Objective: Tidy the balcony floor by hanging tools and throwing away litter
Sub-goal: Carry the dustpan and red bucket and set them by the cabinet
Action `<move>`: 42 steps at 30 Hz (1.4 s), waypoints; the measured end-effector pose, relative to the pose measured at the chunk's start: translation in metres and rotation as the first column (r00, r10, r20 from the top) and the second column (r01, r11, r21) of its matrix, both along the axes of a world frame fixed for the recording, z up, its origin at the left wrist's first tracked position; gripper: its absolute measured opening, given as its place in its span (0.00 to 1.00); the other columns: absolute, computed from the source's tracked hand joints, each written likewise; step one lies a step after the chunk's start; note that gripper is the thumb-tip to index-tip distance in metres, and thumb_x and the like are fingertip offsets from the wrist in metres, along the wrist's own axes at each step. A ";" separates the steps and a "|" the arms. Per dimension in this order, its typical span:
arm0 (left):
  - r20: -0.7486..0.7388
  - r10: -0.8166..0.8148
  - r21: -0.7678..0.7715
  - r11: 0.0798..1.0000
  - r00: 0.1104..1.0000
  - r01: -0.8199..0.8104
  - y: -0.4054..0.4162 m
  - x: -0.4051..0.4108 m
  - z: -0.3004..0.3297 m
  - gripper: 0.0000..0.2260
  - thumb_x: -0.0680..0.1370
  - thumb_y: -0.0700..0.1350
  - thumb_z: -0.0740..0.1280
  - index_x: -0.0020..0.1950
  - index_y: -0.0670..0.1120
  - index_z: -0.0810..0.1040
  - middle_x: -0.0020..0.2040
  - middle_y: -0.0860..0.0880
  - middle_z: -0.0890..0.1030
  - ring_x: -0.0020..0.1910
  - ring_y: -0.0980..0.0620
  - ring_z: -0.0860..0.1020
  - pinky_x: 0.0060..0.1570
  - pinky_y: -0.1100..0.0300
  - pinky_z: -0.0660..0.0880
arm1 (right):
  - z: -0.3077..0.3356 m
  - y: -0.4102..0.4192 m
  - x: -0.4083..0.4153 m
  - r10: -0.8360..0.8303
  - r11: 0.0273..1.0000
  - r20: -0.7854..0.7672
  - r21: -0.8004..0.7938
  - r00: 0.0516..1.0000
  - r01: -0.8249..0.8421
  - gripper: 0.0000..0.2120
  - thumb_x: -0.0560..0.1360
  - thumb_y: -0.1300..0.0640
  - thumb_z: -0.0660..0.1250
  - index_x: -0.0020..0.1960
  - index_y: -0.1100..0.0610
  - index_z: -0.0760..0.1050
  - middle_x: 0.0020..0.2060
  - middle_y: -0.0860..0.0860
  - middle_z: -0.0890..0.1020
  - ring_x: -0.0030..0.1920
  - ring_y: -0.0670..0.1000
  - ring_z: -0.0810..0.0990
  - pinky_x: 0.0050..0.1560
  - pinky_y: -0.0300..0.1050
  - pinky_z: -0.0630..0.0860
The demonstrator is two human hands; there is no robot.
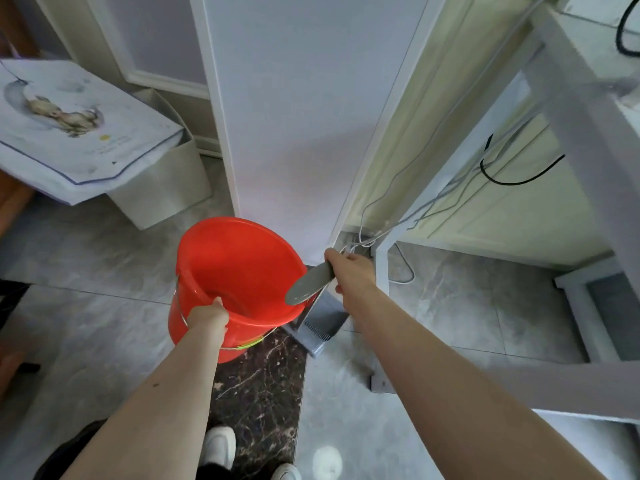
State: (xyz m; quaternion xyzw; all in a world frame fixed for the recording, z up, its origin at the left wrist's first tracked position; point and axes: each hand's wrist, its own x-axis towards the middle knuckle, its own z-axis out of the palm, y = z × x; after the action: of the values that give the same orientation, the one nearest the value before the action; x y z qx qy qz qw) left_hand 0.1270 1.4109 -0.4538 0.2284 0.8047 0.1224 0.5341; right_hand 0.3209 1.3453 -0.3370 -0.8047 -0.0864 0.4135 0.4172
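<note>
Both hands loaded over the tiled floor.
Left hand clenched on the smooth red plastic bucket rim; right hand grasping the grey dustpan handle.

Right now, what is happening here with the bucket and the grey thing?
A person stands on a tiled floor and handles two things at once. The left hand grips the rim of a red bucket, which is tilted toward the camera. The right hand holds the flat grey handle of a dustpan, whose pan reaches the floor beside the bucket. The bucket seems empty, though its bottom is partly hidden. Neither tool is hung up yet.
</note>
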 end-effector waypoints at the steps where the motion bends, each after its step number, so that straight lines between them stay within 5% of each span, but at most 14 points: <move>1: 0.009 0.023 -0.002 1.000 1.000 -0.023 0.005 0.002 -0.004 0.24 0.80 0.50 0.60 0.70 0.35 0.65 0.59 0.36 0.77 0.56 0.38 0.79 0.59 0.48 0.78 | -0.001 0.007 0.002 0.038 0.999 0.044 0.004 0.998 -0.038 0.15 0.67 0.54 0.67 0.28 0.54 0.64 0.25 0.50 0.66 0.26 0.49 0.62 0.28 0.41 0.62; 7: 0.081 0.068 -0.005 0.998 0.994 -0.067 0.027 0.014 -0.026 0.22 0.81 0.48 0.59 0.70 0.36 0.64 0.65 0.35 0.72 0.63 0.37 0.75 0.61 0.46 0.76 | -0.001 0.050 0.011 0.192 0.980 0.192 0.010 0.962 -0.197 0.15 0.66 0.55 0.69 0.25 0.53 0.66 0.26 0.49 0.70 0.27 0.48 0.67 0.30 0.42 0.66; 11: 0.090 0.030 -0.039 0.999 0.996 -0.027 0.033 0.024 -0.031 0.22 0.81 0.48 0.59 0.69 0.36 0.65 0.65 0.36 0.74 0.62 0.38 0.76 0.62 0.45 0.75 | 0.001 0.061 0.018 0.227 0.972 0.243 0.003 0.943 -0.235 0.09 0.65 0.56 0.70 0.32 0.49 0.70 0.33 0.42 0.75 0.38 0.47 0.76 0.45 0.44 0.77; 15: 0.095 -0.019 -0.047 0.999 0.995 0.024 0.041 0.037 -0.032 0.22 0.81 0.49 0.59 0.69 0.36 0.65 0.64 0.36 0.75 0.61 0.38 0.77 0.62 0.45 0.75 | 0.001 0.058 0.033 0.142 0.990 0.274 -0.025 0.951 -0.141 0.06 0.65 0.54 0.70 0.38 0.51 0.73 0.33 0.41 0.75 0.37 0.45 0.75 0.34 0.37 0.70; 17: 0.102 -0.039 -0.047 0.998 0.994 0.044 0.047 0.043 -0.031 0.22 0.81 0.48 0.59 0.70 0.36 0.65 0.64 0.36 0.74 0.61 0.38 0.77 0.61 0.44 0.75 | 0.001 0.056 0.041 0.106 0.994 0.291 -0.057 0.951 -0.093 0.08 0.66 0.53 0.70 0.42 0.53 0.74 0.33 0.42 0.74 0.39 0.47 0.75 0.36 0.39 0.68; 25: 0.127 -0.074 -0.079 0.993 0.989 0.084 0.063 0.050 -0.031 0.21 0.81 0.49 0.58 0.69 0.37 0.66 0.63 0.36 0.75 0.61 0.39 0.77 0.61 0.45 0.76 | 0.009 0.045 0.043 0.283 0.935 0.485 -0.331 0.828 -0.125 0.17 0.73 0.56 0.65 0.58 0.62 0.73 0.54 0.58 0.79 0.55 0.59 0.79 0.48 0.45 0.72; 32: 0.104 -0.048 -0.103 0.993 0.993 0.059 0.067 0.052 -0.034 0.21 0.81 0.49 0.58 0.69 0.37 0.66 0.64 0.36 0.74 0.62 0.39 0.76 0.62 0.47 0.75 | 0.013 0.041 0.035 0.208 0.957 0.451 -0.279 0.868 -0.085 0.09 0.75 0.66 0.61 0.55 0.67 0.72 0.49 0.58 0.79 0.38 0.50 0.72 0.31 0.37 0.65; 35: 0.086 -0.055 -0.118 0.991 0.995 0.065 0.067 0.050 -0.037 0.21 0.81 0.49 0.58 0.69 0.37 0.67 0.65 0.36 0.74 0.63 0.39 0.76 0.64 0.46 0.74 | 0.012 0.044 0.037 0.165 0.963 0.448 -0.266 0.879 -0.045 0.11 0.75 0.67 0.59 0.56 0.67 0.72 0.51 0.61 0.77 0.38 0.52 0.74 0.28 0.35 0.62; 39: 0.088 -0.050 -0.114 0.992 0.995 0.060 0.068 0.048 -0.039 0.20 0.81 0.48 0.58 0.69 0.38 0.66 0.65 0.37 0.74 0.64 0.39 0.75 0.64 0.46 0.74 | 0.012 0.047 0.040 0.217 0.933 0.487 -0.358 0.846 -0.033 0.13 0.77 0.61 0.59 0.61 0.64 0.68 0.57 0.58 0.76 0.58 0.60 0.78 0.43 0.41 0.71; 42: 0.099 -0.060 -0.109 0.991 0.993 0.071 0.067 0.045 -0.042 0.20 0.81 0.48 0.58 0.69 0.38 0.67 0.64 0.37 0.75 0.63 0.39 0.76 0.64 0.46 0.74 | 0.013 0.045 0.033 0.475 0.793 0.533 -0.604 0.701 -0.079 0.22 0.78 0.55 0.60 0.69 0.62 0.62 0.63 0.56 0.72 0.61 0.59 0.75 0.51 0.48 0.71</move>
State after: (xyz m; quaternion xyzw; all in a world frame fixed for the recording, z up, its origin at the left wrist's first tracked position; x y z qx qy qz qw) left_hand 0.1719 1.4775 -0.4956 0.2179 0.7759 0.0701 0.5879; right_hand 0.3536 1.3900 -0.3235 -0.9564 -0.2342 0.1688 0.0453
